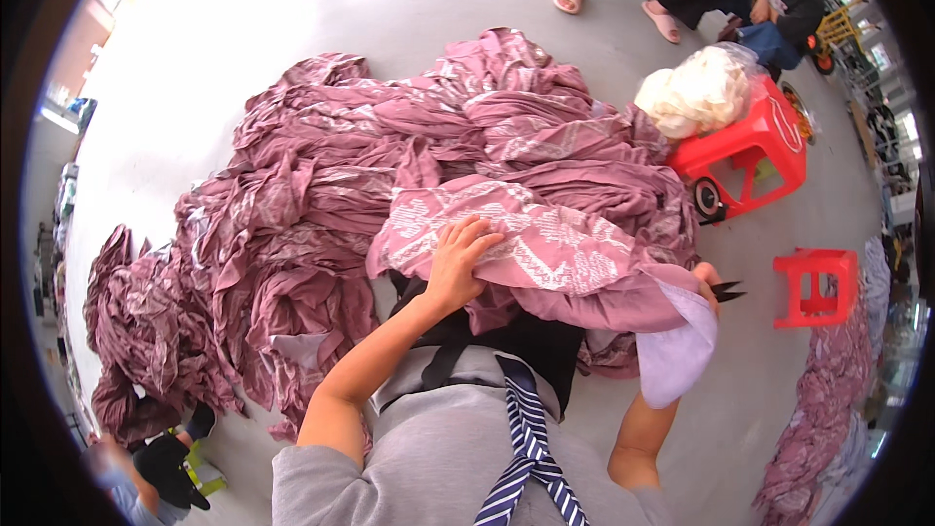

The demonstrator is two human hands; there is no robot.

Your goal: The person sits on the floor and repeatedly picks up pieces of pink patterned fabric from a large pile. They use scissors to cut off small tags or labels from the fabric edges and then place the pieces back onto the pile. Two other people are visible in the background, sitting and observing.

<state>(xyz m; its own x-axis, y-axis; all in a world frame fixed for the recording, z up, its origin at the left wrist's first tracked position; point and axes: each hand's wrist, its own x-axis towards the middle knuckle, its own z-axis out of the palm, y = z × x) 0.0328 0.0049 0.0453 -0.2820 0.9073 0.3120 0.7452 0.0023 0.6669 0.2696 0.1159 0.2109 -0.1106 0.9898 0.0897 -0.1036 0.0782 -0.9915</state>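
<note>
A pink-mauve cloth (545, 244) with white patterning lies spread across my lap. On its left part rests my left hand (460, 261), palm down, its fingers stretched out over the fabric. My right hand (707, 284) is at the cloth's right end, largely hidden behind it. Two dark pointed blades of small scissors (727, 290) stick out beside its fingers, and the handles are out of sight. A pale lilac underside (677, 360) of the cloth hangs folded over near my right wrist.
A large heap of the same cloth (341, 166) covers the floor ahead and left. At the right stand a red stool (769, 151) bearing a bag of cream material (696, 93), and a smaller red stool (818, 287). More cloth (823, 419) lies beyond. People sit far right and lower left.
</note>
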